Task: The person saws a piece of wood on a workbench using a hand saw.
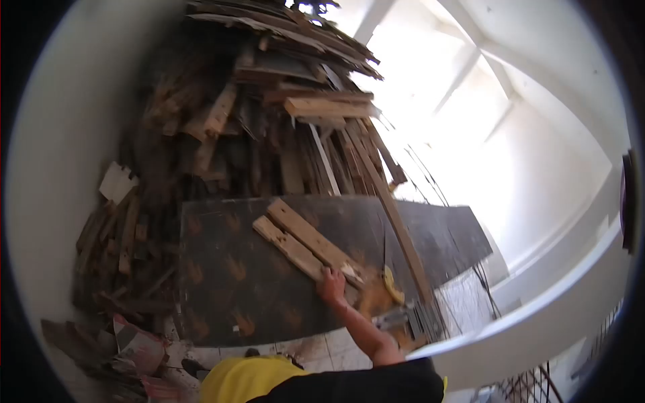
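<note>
Right hand (331, 285): bent fingers touch the near end of the left plank; whether they pinch it or only press on it, I cannot tell.
Wood pile (289, 161): rough boards and offcuts heaped high beyond the work surface, with more down its left side.
Dark panel (215, 282): a broad, flat work surface, marked with orange-brown prints.
Long timber (393, 215): slants from the pile across the panel's right part.
Right plank (309, 232): flat on the panel, its near end pale and splintered, just beside the hand.
Left plank (285, 247): flat alongside the right plank, a narrow gap between, its far edge ragged.
Grey metal object (420, 321): at the panel's near right, its details unclear.
Yellow curved piece (392, 285): near that object, right of the hand.
</note>
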{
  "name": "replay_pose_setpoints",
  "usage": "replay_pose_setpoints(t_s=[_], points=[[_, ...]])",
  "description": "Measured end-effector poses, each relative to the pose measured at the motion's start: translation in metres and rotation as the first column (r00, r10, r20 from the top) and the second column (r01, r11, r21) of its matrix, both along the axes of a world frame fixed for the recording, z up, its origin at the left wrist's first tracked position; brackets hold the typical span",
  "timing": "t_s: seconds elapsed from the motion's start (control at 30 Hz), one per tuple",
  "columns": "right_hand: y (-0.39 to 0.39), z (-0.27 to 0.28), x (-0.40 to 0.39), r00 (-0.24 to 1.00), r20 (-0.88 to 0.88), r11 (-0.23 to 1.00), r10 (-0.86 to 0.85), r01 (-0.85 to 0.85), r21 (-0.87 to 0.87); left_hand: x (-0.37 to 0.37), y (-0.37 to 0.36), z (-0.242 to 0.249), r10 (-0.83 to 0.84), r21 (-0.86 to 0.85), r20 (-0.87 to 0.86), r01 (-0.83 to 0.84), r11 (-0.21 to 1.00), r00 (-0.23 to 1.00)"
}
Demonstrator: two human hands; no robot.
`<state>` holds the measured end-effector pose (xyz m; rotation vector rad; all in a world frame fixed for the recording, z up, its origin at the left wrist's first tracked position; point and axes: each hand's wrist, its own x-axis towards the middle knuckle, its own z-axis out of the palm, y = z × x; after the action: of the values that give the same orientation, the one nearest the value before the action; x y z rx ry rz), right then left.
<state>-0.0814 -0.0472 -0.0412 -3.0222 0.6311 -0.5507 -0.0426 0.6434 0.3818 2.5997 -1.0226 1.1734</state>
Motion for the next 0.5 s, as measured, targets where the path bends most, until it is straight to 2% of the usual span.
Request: replay_pose_setpoints(t_s=[0.03,0.17,0.27,0.33,0.43,0.5], points=[[0.005,0.005,0.013,0.998,-0.057,1.000,-0.022,0.023,0.004,-0.006,0.003,-0.001,0.018,-0.001,0.007,-0.018,1.000,1.000],[0.011,0.023,0.008,0.995,-0.098,0.995,0.004,0.006,0.098,-0.019,0.007,0.014,0.075,0.041,0.017,-0.076,0.996,0.997],[0.015,0.038,-0.001,0.991,-0.121,0.983,0.052,-0.030,0.179,-0.020,0.007,0.016,0.102,0.042,-0.003,-0.102,0.994,0.995],[0.016,0.043,0.002,0.984,-0.105,0.945,0.145,-0.106,0.310,-0.027,0.014,0.016,0.136,0.049,-0.013,-0.135,0.990,0.991],[0.039,0.057,0.006,0.977,-0.136,0.934,0.167,-0.112,0.340,-0.036,0.026,0.014,0.176,0.055,-0.026,-0.174,0.983,0.984],[0.039,0.045,0.006,0.957,-0.180,0.941,0.227,-0.169,0.292,-0.039,0.038,0.011,0.193,0.055,-0.032,-0.191,0.980,0.981]])
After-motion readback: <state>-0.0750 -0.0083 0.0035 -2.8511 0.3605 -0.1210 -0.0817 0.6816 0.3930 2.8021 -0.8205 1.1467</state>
